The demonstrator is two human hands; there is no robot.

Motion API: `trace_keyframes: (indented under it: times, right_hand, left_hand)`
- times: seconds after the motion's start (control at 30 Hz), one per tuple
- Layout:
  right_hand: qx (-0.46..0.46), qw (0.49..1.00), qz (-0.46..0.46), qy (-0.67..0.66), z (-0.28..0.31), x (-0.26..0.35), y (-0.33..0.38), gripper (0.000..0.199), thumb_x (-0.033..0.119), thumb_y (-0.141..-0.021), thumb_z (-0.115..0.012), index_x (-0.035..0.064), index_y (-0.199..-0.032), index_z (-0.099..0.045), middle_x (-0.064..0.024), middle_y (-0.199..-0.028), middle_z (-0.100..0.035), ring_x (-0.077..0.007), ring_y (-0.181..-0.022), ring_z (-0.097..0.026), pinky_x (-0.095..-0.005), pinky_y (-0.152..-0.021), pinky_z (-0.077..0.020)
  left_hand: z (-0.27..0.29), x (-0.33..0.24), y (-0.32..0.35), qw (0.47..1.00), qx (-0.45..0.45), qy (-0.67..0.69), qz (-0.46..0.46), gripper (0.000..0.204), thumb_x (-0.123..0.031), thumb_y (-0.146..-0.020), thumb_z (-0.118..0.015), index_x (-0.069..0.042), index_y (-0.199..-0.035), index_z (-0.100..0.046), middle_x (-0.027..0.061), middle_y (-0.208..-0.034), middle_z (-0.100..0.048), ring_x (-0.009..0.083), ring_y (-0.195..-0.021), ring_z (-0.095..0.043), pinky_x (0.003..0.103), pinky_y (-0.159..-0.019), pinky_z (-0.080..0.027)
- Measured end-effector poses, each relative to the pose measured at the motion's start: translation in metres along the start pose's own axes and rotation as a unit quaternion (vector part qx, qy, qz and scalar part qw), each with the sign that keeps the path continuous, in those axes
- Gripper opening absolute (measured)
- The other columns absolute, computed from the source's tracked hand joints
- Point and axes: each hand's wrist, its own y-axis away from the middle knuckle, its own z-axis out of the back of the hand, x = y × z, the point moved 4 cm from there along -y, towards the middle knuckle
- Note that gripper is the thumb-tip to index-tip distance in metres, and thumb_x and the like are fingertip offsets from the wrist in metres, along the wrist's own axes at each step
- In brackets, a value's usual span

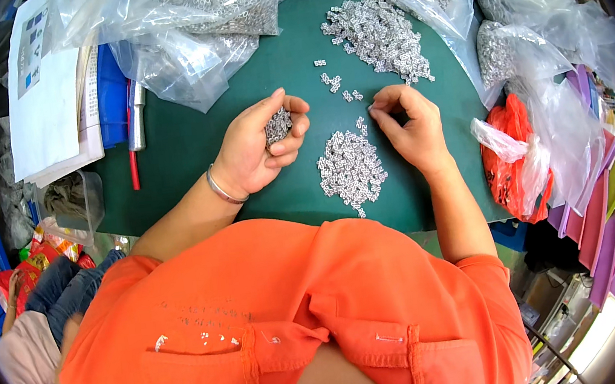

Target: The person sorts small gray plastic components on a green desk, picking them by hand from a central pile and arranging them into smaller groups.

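My left hand (253,143) is cupped with its fingers curled around a handful of small silver metal pieces (278,126). To its right, my right hand (415,126) pinches thumb and forefinger together, with a small silvery piece at the fingertips. A small pile of S-shaped metal pieces (351,168) lies between the hands, nearer my body. Farther back spreads a larger pile of similar pieces (377,36). Several loose pieces (331,81) form a broken line between the two piles.
Clear plastic bags of metal pieces (226,8) stand along the back and right of the green table (180,142). Papers (46,93), a blue folder (112,100) and a red pen (133,162) lie left. A red bag (512,161) hangs at the right edge. Another person (32,367) sits lower left.
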Motion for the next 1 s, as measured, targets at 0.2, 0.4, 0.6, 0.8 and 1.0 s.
trace_keyframes:
  times: [0.2, 0.4, 0.6, 0.8, 1.0]
  right_hand:
    - [-0.043, 0.998, 0.055, 0.007, -0.010, 0.012, -0.014, 0.015, -0.006, -0.078, -0.071, 0.0035, -0.089, -0.066, -0.0076, -0.082, -0.066, -0.0221, -0.077, -0.065, -0.0311, -0.068, -0.0531]
    - [0.048, 0.997, -0.045, -0.050, -0.011, 0.003, -0.014, 0.015, -0.001, -0.076, -0.075, 0.0039, -0.089, -0.067, -0.0088, -0.082, -0.067, -0.0254, -0.077, -0.065, -0.0339, -0.068, -0.0528]
    - [-0.010, 0.993, 0.109, 0.049, -0.024, 0.019, -0.025, 0.022, -0.003, -0.071, -0.075, 0.0044, -0.088, -0.065, -0.0086, -0.084, -0.065, -0.0286, -0.079, -0.063, -0.0359, -0.070, -0.0515]
    - [0.063, 0.995, 0.060, -0.041, -0.018, 0.017, -0.020, 0.021, -0.008, -0.072, -0.071, 0.0045, -0.089, -0.065, -0.0073, -0.086, -0.067, -0.0284, -0.082, -0.064, -0.0359, -0.073, -0.0522]
    - [0.044, 0.988, 0.151, -0.005, -0.024, 0.023, -0.035, 0.020, -0.009, -0.077, -0.066, 0.0038, -0.092, -0.066, -0.0097, -0.087, -0.066, -0.0264, -0.080, -0.064, -0.0346, -0.069, -0.0524]
  left_hand:
    - [-0.001, 0.000, 0.000, 1.000, 0.000, 0.002, -0.001, 0.037, -0.034, -0.108, -0.036, -0.004, -0.105, -0.058, 0.0050, -0.083, -0.055, 0.0046, -0.051, -0.038, 0.018, -0.040, -0.028]
    - [-0.003, 0.000, 0.000, 1.000, -0.009, 0.003, 0.001, 0.037, -0.034, -0.108, -0.036, -0.004, -0.104, -0.058, 0.0049, -0.083, -0.054, 0.0047, -0.051, -0.037, 0.017, -0.040, -0.028]
    - [-0.001, 0.000, 0.001, 1.000, 0.003, 0.004, 0.003, 0.037, -0.034, -0.108, -0.036, -0.004, -0.104, -0.057, 0.0047, -0.083, -0.055, 0.0046, -0.052, -0.038, 0.018, -0.041, -0.028]
    - [-0.004, 0.000, 0.002, 1.000, -0.006, 0.006, 0.001, 0.038, -0.034, -0.108, -0.035, -0.004, -0.104, -0.058, 0.0044, -0.083, -0.054, 0.0043, -0.051, -0.037, 0.018, -0.040, -0.027]
    - [-0.002, 0.000, 0.002, 1.000, 0.000, 0.011, 0.002, 0.038, -0.034, -0.108, -0.035, -0.004, -0.104, -0.058, 0.0046, -0.084, -0.054, 0.0042, -0.051, -0.037, 0.018, -0.040, -0.027]
